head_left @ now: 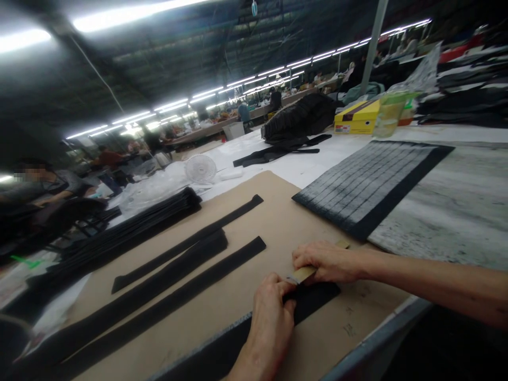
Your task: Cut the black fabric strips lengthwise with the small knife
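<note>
A wide black fabric strip (317,299) lies along the near edge of brown paper (278,211). My left hand (272,312) presses on this strip, fingers closed and pinching at its upper edge. Just right of it, my right hand (327,262) grips a flat yellowish-tan tool (305,273), whose tip meets the fabric beside my left fingertips. Further left, a narrower black strip (190,292), a folded black strip (159,286) and another thin strip (186,242) lie roughly parallel on the paper.
A stack of black strips (151,218) is at the left. A grey-striped panel with black borders (357,182) lies at the right. Behind are a yellow box (357,117), a plastic cup (389,115), a dark fabric pile (301,116) and a small fan (200,168). A person (63,182) sits far left.
</note>
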`<state>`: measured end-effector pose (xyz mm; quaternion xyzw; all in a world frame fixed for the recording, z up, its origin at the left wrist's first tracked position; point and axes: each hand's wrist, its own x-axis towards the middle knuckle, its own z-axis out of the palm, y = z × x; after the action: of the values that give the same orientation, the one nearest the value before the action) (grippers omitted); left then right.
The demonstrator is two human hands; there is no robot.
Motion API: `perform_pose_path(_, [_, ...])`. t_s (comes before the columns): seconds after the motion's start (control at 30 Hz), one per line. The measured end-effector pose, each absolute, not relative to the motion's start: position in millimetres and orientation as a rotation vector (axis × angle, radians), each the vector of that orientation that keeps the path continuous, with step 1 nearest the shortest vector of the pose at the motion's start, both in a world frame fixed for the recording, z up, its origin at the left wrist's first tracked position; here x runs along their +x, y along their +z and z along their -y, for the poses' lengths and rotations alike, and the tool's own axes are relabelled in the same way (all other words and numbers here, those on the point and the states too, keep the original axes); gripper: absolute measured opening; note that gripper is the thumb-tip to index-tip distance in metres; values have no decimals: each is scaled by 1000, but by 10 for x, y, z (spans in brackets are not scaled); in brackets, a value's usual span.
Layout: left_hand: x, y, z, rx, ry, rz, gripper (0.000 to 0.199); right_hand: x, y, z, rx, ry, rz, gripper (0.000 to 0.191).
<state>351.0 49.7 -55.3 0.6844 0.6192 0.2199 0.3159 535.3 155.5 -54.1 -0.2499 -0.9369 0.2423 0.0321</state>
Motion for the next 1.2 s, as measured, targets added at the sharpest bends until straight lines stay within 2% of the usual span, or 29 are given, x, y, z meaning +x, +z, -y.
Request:
perform_pose_path(0.13, [3540, -594, -451, 1925, 501, -1623, 28, 5408, -544, -1534, -684, 743, 2882, 6])
perform_pose_path(0.37, [3612, -759, -255, 2297, 288, -1683, 42, 5482, -534, -1488, -544, 660, 2954, 25])
perform_pose_path(0.53, [3610, -670, -331, 2097, 452, -1712, 23, 5456, -538, -1497, -631, 627, 2970, 30])
perform_pose_path(0.6, [3635, -636, -423, 1988, 562, -1719, 15, 5436, -519, -1521, -736, 616, 2962, 28])
perform_pose_path(0.77, [3743, -637, -643, 1802, 612, -1742, 13, 5432, -445, -1589, -957, 576, 2988, 20])
perform_pose_path(1.2, [3797, -598, -668, 1859, 580, -1628, 35, 5563, -512, -1662, -829, 710, 2945, 12])
